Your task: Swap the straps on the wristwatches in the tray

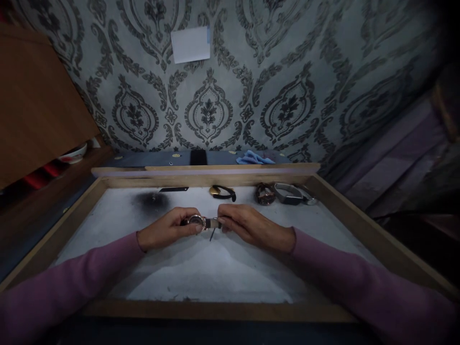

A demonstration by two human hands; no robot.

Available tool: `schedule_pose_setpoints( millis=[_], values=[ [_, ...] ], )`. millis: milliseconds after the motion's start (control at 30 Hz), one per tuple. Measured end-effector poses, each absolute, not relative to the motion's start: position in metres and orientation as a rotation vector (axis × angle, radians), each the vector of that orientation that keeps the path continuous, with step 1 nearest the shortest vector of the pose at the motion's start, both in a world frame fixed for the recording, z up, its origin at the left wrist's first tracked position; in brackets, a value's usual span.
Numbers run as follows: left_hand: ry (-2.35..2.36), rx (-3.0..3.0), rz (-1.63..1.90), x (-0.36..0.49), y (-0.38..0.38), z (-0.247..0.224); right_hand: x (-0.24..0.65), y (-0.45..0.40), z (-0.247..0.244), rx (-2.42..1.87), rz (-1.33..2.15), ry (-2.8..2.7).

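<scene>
The left hand [167, 231] grips the watch case [196, 221], apparently to steady it, while the right hand [255, 226] pinches the strap [212, 224], seemingly keeping it taut.

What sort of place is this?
Probably a room at home rather than a workshop: patterned wallpaper covers the wall, and a bowl sits off to the left. The wooden tray with watches in it suggests a makeshift work spot.

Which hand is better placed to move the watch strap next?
Probably the right hand: it is at the strap, while the left hand is busy holding the watch around its face.
</scene>
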State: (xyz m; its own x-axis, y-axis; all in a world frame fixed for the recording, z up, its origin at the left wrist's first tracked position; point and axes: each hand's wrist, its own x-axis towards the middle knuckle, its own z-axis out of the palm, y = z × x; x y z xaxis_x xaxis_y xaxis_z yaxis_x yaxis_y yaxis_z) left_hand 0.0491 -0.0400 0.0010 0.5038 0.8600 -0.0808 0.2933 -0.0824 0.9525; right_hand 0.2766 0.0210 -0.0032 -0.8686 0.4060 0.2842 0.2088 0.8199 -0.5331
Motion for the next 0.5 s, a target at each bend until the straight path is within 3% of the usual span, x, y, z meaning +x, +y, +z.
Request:
schedule_pose_setpoints(
  millis=[500],
  values=[
    [0.992, 1.666, 0.643, 0.0482, -0.0393, 0.0010, 0.2769, 0.0195, 0.0027, -0.463, 0.730, -2.647]
  ],
)
